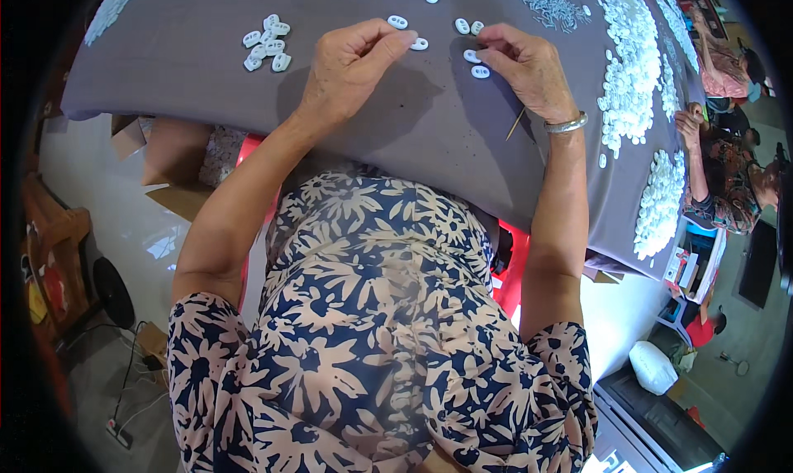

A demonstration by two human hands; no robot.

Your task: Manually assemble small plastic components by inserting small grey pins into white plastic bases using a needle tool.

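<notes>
My left hand (351, 68) has thumb and forefinger pinched together over the table. A small white oval plastic piece with two dark holes (420, 44) lies right at those fingertips; whether anything is between them is hidden. Another such piece (397, 22) is just beyond. To the right, my right hand (529, 70) wears a silver bangle (567, 124), its thumb and forefinger apart. White pieces sit by its fingertips, one (472, 57) at the thumb and another (480, 72) nearer me. A thin brown stick (515, 125) shows below that hand; I cannot tell whether it is held.
A small heap of white pieces (267, 42) lies left on the grey tablecloth (198, 68). Grey slim parts (541, 0) are piled at the far right, beside large white heaps (628, 76). Other people sit along the right side. An open cardboard box (175, 151) stands below the table's left edge.
</notes>
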